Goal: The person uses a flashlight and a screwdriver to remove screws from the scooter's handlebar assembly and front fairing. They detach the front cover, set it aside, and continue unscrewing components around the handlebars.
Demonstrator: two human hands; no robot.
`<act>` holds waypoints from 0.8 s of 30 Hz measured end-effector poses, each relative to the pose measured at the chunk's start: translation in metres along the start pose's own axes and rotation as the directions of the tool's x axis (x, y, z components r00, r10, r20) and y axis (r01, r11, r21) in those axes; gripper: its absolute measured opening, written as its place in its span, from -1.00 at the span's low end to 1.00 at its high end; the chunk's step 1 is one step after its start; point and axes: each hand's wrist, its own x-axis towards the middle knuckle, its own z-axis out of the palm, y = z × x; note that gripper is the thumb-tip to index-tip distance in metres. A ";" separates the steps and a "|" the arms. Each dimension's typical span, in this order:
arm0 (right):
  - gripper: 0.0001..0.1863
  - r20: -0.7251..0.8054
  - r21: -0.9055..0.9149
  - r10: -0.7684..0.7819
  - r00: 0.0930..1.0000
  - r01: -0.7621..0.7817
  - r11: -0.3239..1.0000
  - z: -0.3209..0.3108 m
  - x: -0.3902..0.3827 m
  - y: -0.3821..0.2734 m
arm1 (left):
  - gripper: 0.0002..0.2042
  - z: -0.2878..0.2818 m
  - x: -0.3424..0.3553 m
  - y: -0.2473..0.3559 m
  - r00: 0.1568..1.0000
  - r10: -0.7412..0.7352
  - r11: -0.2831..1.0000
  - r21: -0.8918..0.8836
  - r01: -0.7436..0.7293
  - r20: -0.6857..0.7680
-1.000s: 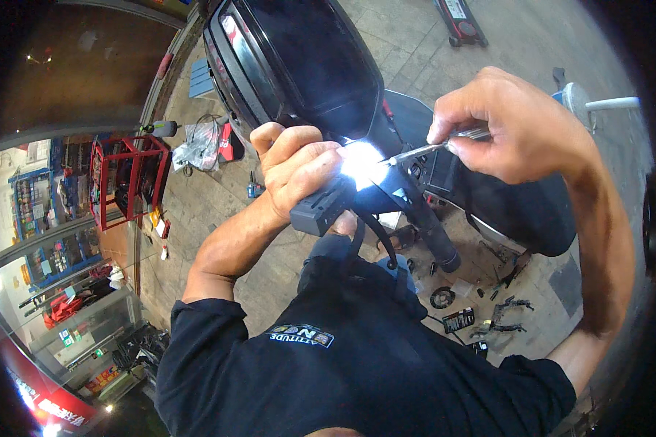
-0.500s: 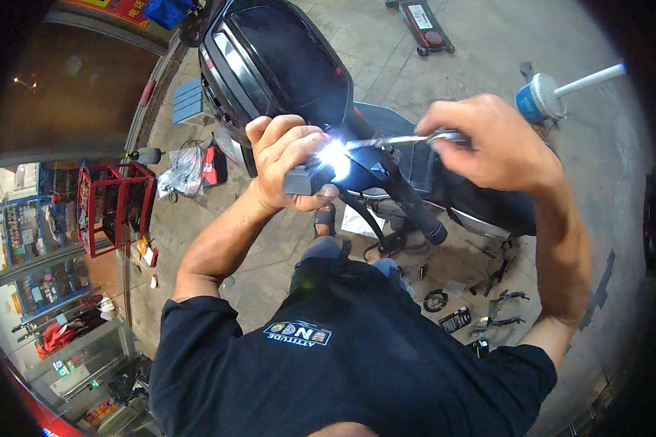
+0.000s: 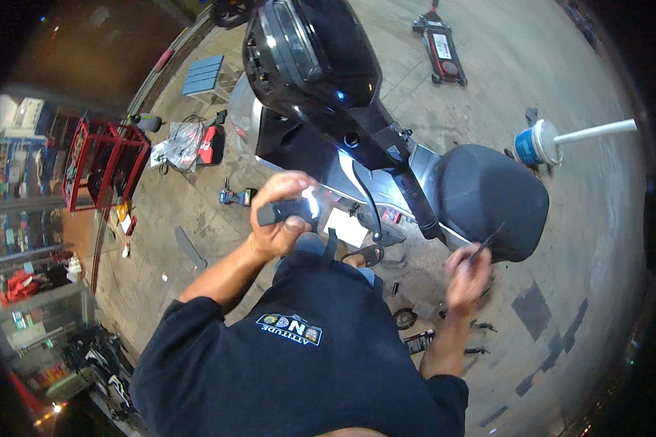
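One flashlight (image 3: 290, 211), one slender tool (image 3: 488, 243), one scooter (image 3: 372, 125), one bucket (image 3: 536, 144), one jack (image 3: 442, 48)

Near the seat (image 3: 497, 193), the right hand (image 3: 466, 277) holds a tool (image 3: 487, 245). Left of the seat, the left hand (image 3: 271, 237) grips a lamp (image 3: 286, 211).

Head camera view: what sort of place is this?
Probably a vehicle repair spot, perhaps outside a shop: a motor scooter, a blue power tool on the ground and what looks like a floor jack suggest it.

A blue slatted stool (image 3: 202, 75) stands on grey paving (image 3: 164, 244), bright light (image 3: 57, 408) lower left
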 end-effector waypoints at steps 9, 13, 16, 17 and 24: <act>-0.81 0.139 -0.729 0.807 0.574 -0.493 0.476 -0.029 -0.142 0.181 | -0.38 -0.023 -0.239 -0.122 -0.077 -0.993 -0.108 -0.402 0.909 0.091; -0.45 -0.092 -0.823 0.926 0.367 -0.552 0.137 -0.045 -0.227 0.258 | -0.27 -0.028 -0.319 -0.196 -0.065 -0.933 -0.225 -0.434 0.872 0.353; -0.56 -0.013 -0.722 0.939 0.344 -0.653 0.229 -0.026 -0.289 0.279 | -0.27 -0.044 -0.384 -0.222 -0.122 -0.877 -0.333 -0.406 0.851 0.465; -0.60 -0.022 -0.754 0.949 0.314 -0.629 0.190 -0.012 -0.305 0.280 | -0.27 -0.058 -0.405 -0.222 -0.138 -0.838 -0.378 -0.379 0.845 0.528; -0.70 0.065 -0.624 0.987 0.148 -0.766 0.156 0.077 -0.363 0.190 | -0.33 -0.177 -0.439 -0.140 -0.109 -0.446 -0.806 -0.346 0.480 0.888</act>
